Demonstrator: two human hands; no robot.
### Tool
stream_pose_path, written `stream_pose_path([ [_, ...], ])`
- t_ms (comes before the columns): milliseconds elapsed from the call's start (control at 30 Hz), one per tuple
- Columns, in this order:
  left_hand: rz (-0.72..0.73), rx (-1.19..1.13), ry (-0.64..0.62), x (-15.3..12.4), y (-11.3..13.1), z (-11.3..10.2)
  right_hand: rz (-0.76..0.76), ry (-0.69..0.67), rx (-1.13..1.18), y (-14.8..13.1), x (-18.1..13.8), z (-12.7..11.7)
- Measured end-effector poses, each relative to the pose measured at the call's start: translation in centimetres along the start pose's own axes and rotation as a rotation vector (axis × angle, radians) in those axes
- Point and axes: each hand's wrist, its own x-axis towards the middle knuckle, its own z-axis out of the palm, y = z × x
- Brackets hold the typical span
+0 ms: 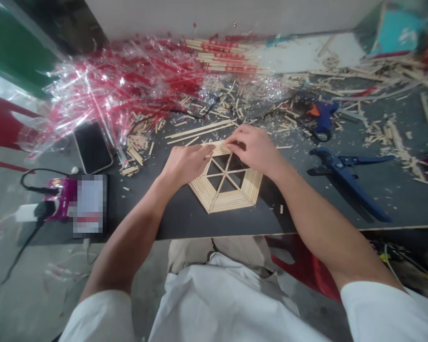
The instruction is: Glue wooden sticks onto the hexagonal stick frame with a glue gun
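Note:
A flat hexagonal frame of pale wooden sticks (230, 203), with thin spokes crossing its open centre, lies near the table's front edge. My left hand (188, 163) rests over its far left side, fingers together and bent down on the sticks. At the far side, my right hand (255, 146) has thumb and forefinger pinched at the end of the outer stick. The fingers partly cover that far side, so whether this stick is loose or fixed cannot be seen. Just beyond the hands lie a few long wooden sticks (199, 130).
A blue pipe cutter (349, 180) and a blue glue gun (324, 116) lie to the right. Left are a dark phone (92, 147), a second phone (105, 204) and a purple power strip (59, 199). Red-and-clear wrappers (128, 80) and cut stick pieces (137, 147) litter the back.

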Motion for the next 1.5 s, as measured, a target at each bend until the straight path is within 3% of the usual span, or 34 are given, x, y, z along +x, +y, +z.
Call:
stream_pose_path([
  [167, 0.010, -0.006, 0.087, -0.1, -0.2, 0.2, 0.030, 0.033, -0.068, 0.0, -0.1, 0.0],
  [400, 0.106, 0.095, 0.078, -0.3, 0.0, -0.1, 0.152, 0.456, -0.071, 4.6, -1.3, -3.0],
  [633, 0.010, 0.070, 0.021, -0.1, 0.4, -0.8, 0.315, 0.674, -0.033, 6.6, -2.2, -5.4],
  [767, 0.043, 0.057, 0.009, 0.3, 0.6, -0.7, 0.272, 0.589, -0.071, 6.0, -2.0, -4.9],
  [900, -0.023, 0.003, -0.050, 0.9, 1.0, -0.3, 0.206, 0.441, -0.081, 4.8, -1.6, -3.7],
  [1167, -0.098, -0.224, 0.024, 1.9, 1.2, 0.1, -0.123, 0.044, 0.047, 0.1, -1.0, -0.4],
  [1500, -0.083, -0.008, -0.054, 2.0, 1.4, -0.6, -0.145, 0.003, 0.014, -0.3, -0.5, 0.4],
])
